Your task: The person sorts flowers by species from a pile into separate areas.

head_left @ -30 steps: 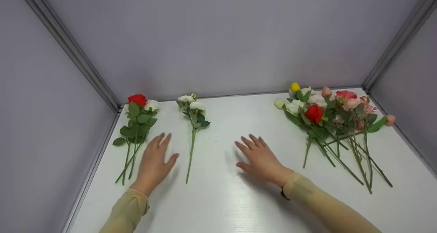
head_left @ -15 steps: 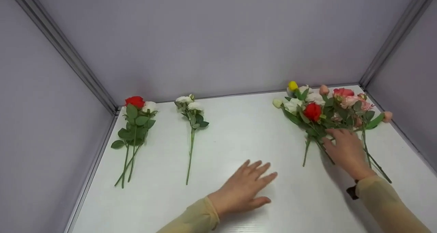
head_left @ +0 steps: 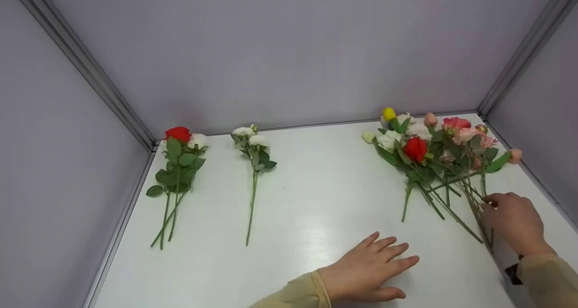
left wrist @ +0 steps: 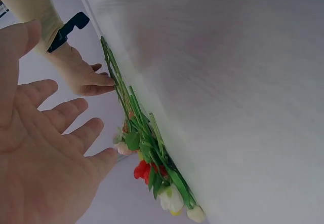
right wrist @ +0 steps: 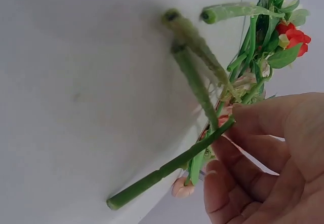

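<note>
At the right of the table, my right hand [head_left: 515,220] pinches a green flower stem [right wrist: 167,168] between thumb and fingers. Which bloom that stem bears is hidden in the pile. Around it lies a loose heap of flowers: a red flower [head_left: 415,149], a yellow tulip [head_left: 389,114], pink blooms [head_left: 465,135], white blooms [head_left: 389,140] and peach tulip buds [head_left: 515,156]. My left hand [head_left: 372,269] hovers near the front middle of the table with its fingers spread, holding nothing. In the left wrist view, its palm [left wrist: 45,168] faces the heap.
A white flower stem [head_left: 254,181] lies left of the middle. Farther left, a red rose [head_left: 178,134] and a white rose [head_left: 197,141] lie with crossing stems. Grey panels [head_left: 289,55] enclose the white table [head_left: 307,195] at the back and sides.
My right hand has moved right, from the middle of the table to the heap, and now pinches a stem. My left hand has left the red rose group and moved right, toward the front.
</note>
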### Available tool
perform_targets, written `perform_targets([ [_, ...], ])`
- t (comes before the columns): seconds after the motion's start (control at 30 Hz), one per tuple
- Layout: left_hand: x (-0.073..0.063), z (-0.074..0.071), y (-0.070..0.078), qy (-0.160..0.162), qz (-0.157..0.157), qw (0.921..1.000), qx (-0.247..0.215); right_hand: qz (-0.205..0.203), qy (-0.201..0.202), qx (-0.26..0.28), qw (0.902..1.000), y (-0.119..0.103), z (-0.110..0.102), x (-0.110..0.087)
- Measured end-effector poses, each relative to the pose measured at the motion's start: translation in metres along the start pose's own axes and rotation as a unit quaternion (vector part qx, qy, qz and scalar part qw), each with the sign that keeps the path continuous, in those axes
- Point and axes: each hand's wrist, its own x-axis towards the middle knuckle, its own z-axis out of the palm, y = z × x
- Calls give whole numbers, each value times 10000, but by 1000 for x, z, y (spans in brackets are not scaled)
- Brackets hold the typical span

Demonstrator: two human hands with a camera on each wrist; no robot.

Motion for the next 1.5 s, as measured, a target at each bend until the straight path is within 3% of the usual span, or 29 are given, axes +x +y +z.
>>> perform_targets([
  [0.17,3,-3,0,-70,-21,10000,-68,410,-272,-11,9988,-1,-5,3],
  [0.3,2,-4,-2,-106,-66,9998,-171,512,-365,-18,9980,-2,-8,4],
  [0.67,-2,-6,-11,9,-205,9984,-526,467,-49,34,9989,-6,-12,4],
  [0.8,-6,-5,-16,293,-350,9962,-741,452,328,127,9984,-16,-16,3],
  [0.87,-7,-5,-20,591,-535,9930,-866,372,465,302,9978,-25,-19,2],
  [0.97,-11,-6,-25,1275,-962,9788,-1281,274,597,678,9955,-42,-19,0],
  [1.03,-13,-8,-29,1727,-1366,9581,-1831,232,624,999,9928,-57,-17,-1],
  [1.1,-15,-12,-34,2115,-1807,9255,-2572,232,595,1368,9885,-76,-12,-1],
  [1.2,-19,-20,-43,2599,-2411,8539,-3810,199,382,2051,9778,-108,0,-2],
  [1.33,-22,-32,-60,3285,-2693,7621,-4886,115,-15,3021,9532,-157,26,-7],
  [1.5,-27,-44,-81,3940,-2732,6729,-5633,17,-580,3941,9173,-213,60,-14],
])
